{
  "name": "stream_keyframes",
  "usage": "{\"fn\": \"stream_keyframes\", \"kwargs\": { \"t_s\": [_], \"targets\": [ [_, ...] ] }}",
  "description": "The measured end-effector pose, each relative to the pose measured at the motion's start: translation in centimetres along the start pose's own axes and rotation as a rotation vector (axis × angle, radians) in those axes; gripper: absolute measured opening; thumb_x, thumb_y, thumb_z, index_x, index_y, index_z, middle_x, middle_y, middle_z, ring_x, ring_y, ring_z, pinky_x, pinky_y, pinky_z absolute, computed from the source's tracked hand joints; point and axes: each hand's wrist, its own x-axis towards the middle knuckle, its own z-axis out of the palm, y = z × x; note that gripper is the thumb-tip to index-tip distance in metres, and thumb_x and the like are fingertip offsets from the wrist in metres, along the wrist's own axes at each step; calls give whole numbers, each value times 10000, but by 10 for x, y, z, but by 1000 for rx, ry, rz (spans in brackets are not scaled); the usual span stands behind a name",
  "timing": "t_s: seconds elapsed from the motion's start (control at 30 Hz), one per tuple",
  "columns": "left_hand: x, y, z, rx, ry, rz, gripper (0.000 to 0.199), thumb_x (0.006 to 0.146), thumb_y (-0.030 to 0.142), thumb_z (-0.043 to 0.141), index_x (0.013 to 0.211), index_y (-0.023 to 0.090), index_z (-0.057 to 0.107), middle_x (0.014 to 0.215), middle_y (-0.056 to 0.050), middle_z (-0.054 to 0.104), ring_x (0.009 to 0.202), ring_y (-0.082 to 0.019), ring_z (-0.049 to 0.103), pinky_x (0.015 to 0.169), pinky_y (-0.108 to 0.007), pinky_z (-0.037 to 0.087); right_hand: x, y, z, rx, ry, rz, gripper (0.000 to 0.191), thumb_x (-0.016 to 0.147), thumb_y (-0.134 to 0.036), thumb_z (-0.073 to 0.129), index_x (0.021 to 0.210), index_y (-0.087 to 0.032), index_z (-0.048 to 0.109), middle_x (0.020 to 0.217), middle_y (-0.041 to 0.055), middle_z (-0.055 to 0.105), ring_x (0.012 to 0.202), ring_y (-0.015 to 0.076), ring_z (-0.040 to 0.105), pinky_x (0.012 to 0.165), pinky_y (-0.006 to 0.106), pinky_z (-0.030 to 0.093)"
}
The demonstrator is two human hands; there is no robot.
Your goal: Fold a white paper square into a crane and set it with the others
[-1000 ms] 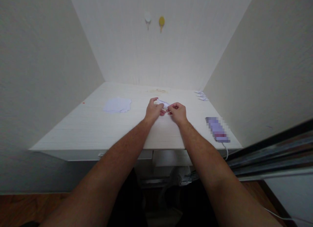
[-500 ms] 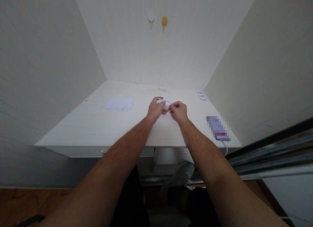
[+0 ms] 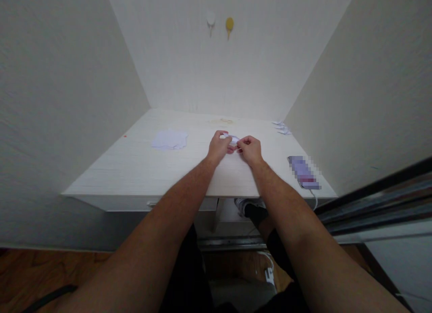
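- Two grips on one paper (image 3: 234,140): the left hand (image 3: 218,147) is closed on its left part, thumb laid over it; the right hand (image 3: 251,150) pinches its right end, fingers curled in.
- The paper, white and seemingly folded, spans the gap between the hands, near the middle of the desk (image 3: 128,169); the fingers hide part of it, and its exact folds cannot be told.
- Change at the hands: slight. Both keep their grips, and no new crease can be made out. The paper thus appears to be in mid-handling, neither released nor set down.
- To the left, well apart from the hands: a stack (image 3: 169,140) of loose white sheets, edges uneven, lying flat.
- To the right, by the side wall: small folded pieces (image 3: 283,129), close together.
- Nearer the front right edge: a phone (image 3: 303,172), its face blurred out, with a white cable (image 3: 315,199) at its lower end.
- Difference from the earlier frames: the view shifts, so the desk's front edge sits higher. The shoe (image 3: 240,206) shows closer to that edge, and a white plug (image 3: 269,275) comes into sight below.
- Relative to the desk, stack, folded pieces and phone show no clear displacement.
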Motion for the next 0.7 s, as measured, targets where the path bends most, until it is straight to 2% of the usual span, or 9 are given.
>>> {"fn": "stream_keyframes", "kwargs": {
  "t_s": [0.27, 0.7],
  "targets": [
    [2, -1, 0, -16, 2, -14, 351, 777, 184, 591, 1112, 206, 489, 747, -19, 671, 547, -157, 671, 541, -261, 529, 2, 5, 0, 26, -5, -25, 152, 637, -293, 686, 674, -184, 588, 555, -19, 635, 457, 120, 585, 457, 234, 468],
    [1, 0, 0, 12, 5, -31, 368, 786, 188, 578, 1139, 207, 478, 770, -5, 667, 564, -139, 675, 552, -245, 538, 0, -1, 1, 7, -1, -3, 118, 640, -259, 672, 661, -180, 587, 552, -22, 636, 459, 116, 584, 469, 233, 474]
  ]
}}
